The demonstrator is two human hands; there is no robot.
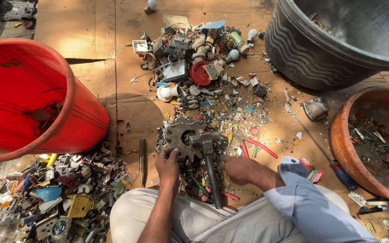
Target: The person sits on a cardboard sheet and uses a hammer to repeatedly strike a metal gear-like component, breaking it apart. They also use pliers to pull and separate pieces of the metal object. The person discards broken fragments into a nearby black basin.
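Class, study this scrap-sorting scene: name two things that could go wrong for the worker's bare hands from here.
The left hand grips the toothed gear beside the hammer head, so a slip could crush or cut fingers. The right hand rests among sharp scrap bits, which could pierce skin.

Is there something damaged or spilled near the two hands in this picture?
Yes. Broken plastic and metal scrap pieces lie scattered across the cardboard floor sheet, around the dark toothed metal gear that the left hand touches. The big red plastic tub lies tipped sideways.
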